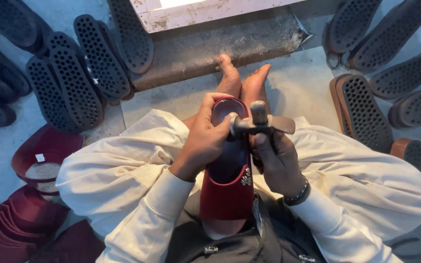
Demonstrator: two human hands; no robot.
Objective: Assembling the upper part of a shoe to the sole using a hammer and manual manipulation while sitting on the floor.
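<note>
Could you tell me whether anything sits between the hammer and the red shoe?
Only the left hand: its fingers wrap the red shoe just under the hammer head, which the right hand holds. Nothing else visible is in the way.

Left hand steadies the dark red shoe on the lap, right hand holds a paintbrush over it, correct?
Not quite. The head view shows the right hand holding a small metal hammer, not a paintbrush. The rest holds: the left hand steadies the dark red shoe on the lap.
</note>
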